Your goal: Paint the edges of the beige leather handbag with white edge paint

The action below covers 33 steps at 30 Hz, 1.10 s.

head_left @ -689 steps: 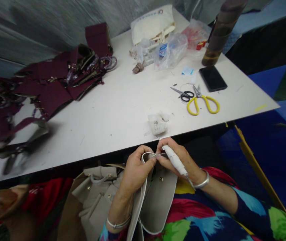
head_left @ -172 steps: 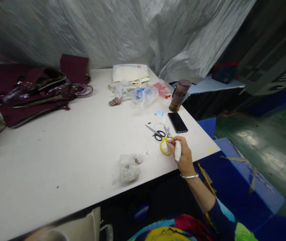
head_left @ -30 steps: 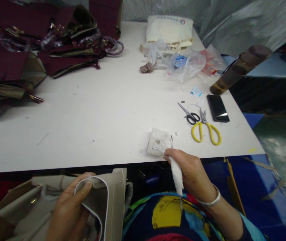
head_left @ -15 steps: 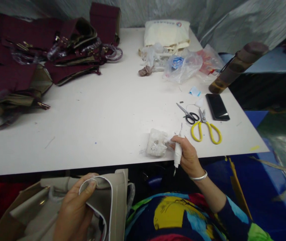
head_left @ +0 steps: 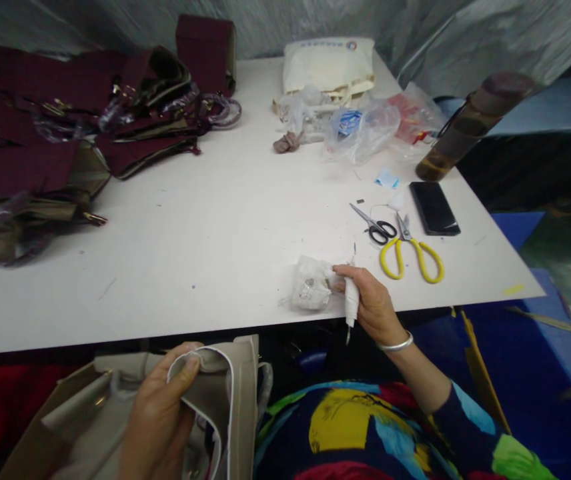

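My left hand [head_left: 163, 407] pinches the white-edged rim of a beige handbag [head_left: 243, 400] below the table's front edge. The bag's dark opening faces me, and part of it is hidden behind the hand. In my right hand [head_left: 373, 303] is a slim white-wrapped tool [head_left: 351, 301] with a thin metal tip at each end, held roughly upright. My right fingertips reach the side of a whitish, plastic-covered block [head_left: 311, 283] on the table; whether they press on it or pinch a bit of it I cannot tell.
Black-handled scissors [head_left: 378, 230], yellow-handled snips [head_left: 410, 253] and a black phone [head_left: 434, 208] lie to the right, with a dark bottle [head_left: 465, 133] behind. Plastic bags [head_left: 363, 130] and a cream cloth bag [head_left: 328, 67] stand at the back. Several maroon handbags [head_left: 80, 83] cover the left.
My right hand has shifted slightly left, bringing the fingers and white-wrapped tool closer to the block. My left hand keeps its hold on the handbag; the view has moved a little.
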Available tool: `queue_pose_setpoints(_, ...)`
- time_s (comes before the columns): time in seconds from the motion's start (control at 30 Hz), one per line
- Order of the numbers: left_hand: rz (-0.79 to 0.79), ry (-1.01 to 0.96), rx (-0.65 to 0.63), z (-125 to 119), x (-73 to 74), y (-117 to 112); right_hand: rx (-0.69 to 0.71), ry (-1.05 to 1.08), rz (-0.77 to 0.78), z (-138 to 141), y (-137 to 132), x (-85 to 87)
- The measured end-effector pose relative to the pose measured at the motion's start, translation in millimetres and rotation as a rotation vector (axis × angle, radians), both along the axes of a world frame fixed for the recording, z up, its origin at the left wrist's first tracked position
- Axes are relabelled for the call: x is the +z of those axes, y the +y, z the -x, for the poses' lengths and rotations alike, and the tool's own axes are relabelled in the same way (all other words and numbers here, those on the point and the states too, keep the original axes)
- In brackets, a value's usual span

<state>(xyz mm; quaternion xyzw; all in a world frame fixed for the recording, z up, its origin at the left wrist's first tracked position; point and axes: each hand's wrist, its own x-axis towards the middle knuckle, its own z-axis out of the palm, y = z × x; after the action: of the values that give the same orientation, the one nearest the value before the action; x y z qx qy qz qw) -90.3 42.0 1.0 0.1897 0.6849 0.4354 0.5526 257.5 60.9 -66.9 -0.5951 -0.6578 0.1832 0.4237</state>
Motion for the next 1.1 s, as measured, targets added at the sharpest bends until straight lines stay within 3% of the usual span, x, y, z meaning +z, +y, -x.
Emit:
queue_pose_setpoints(0.23,-0.087,-0.062,0.016,-3.8,-1.6,-6.5,-0.062,0.019,-0.040,-0.8,-5.4,0.6)
queue_pose_setpoints(0.37,-0.168,-0.035,0.020,-7.0,-2.2,-11.9,-0.268,0.044,-0.321,5.0,-17.2,14.0)
queue_pose_setpoints(0.43,-0.223,0.014,-0.003,-8.7,-2.6,-14.8,-0.298,0.085,-0.402,9.8,-24.4,20.3)
queue_pose_setpoints(0.6,-0.344,0.223,-0.146,-13.7,-0.9,-22.6,-0.262,0.094,-0.404,24.7,-39.3,30.0)
queue_pose_setpoints(0.77,-0.369,0.407,-0.325,-21.9,10.1,-31.8,-0.201,0.116,-0.406,36.2,-52.6,35.6)
queue_pose_setpoints(1.0,-0.451,0.488,-0.370,-29.9,22.1,-47.4,-0.160,0.142,-0.414,39.1,-72.9,44.7)
queue_pose_setpoints(1.1,-0.482,0.526,-0.313,-24.9,29.4,-46.1,-0.140,0.163,-0.400,39.3,-81.6,51.6)
